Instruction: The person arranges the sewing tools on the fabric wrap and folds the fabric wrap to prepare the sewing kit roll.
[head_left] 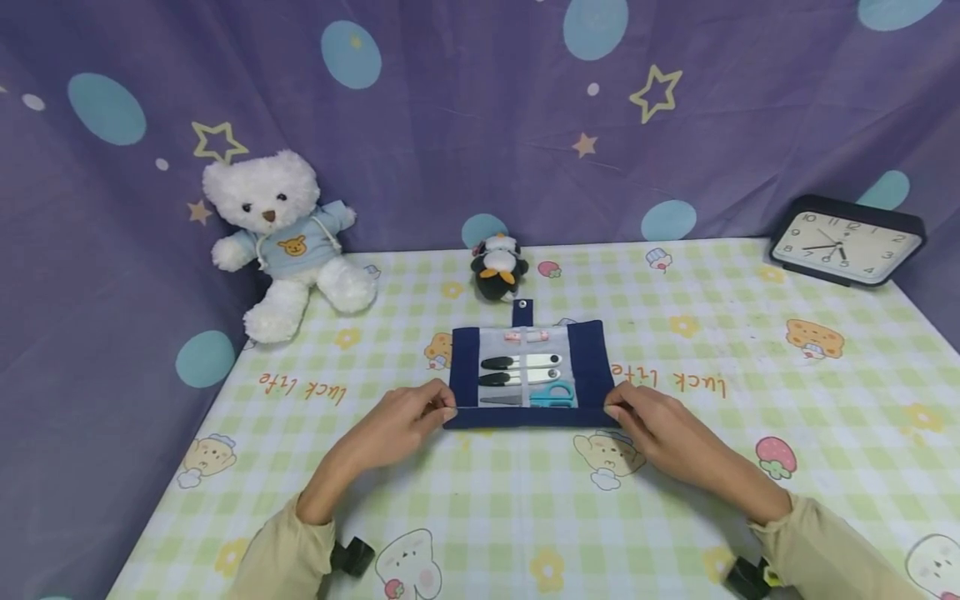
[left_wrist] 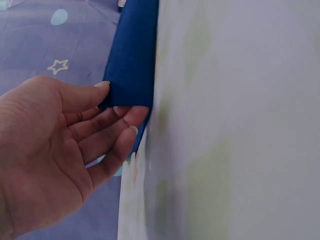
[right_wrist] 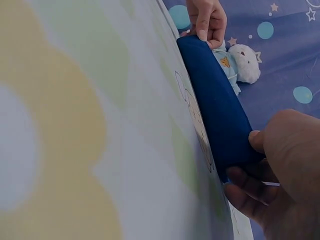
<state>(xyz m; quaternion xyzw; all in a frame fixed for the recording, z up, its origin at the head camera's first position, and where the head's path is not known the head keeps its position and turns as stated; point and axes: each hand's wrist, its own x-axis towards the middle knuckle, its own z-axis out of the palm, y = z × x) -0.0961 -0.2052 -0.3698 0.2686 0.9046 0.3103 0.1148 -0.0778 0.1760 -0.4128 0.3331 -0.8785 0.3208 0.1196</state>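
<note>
A navy fabric pouch (head_left: 467, 367) lies spread out in the head view, its near edge turned up in a folded strip (head_left: 525, 418). My left hand (head_left: 401, 425) pinches the left end of that strip between thumb and fingers; my right hand (head_left: 663, 429) pinches the right end. Inside, on a pale lining, are scissors (head_left: 551, 395) with turquoise handles, two white tools with black ends (head_left: 525, 361) and a small pinkish item (head_left: 527, 337). A strap with a snap (head_left: 522, 313) sticks out from the far side. The left wrist view shows the thumb on the blue fabric (left_wrist: 132, 60).
A black-and-white penguin plush (head_left: 498, 268) is just behind the pouch. To the back left sits a white teddy bear (head_left: 288, 246) in a blue top; a black-framed clock (head_left: 847, 242) stands at the back right. A checked cloth (head_left: 480, 517) covers the table, with a purple curtain (head_left: 465, 125) behind.
</note>
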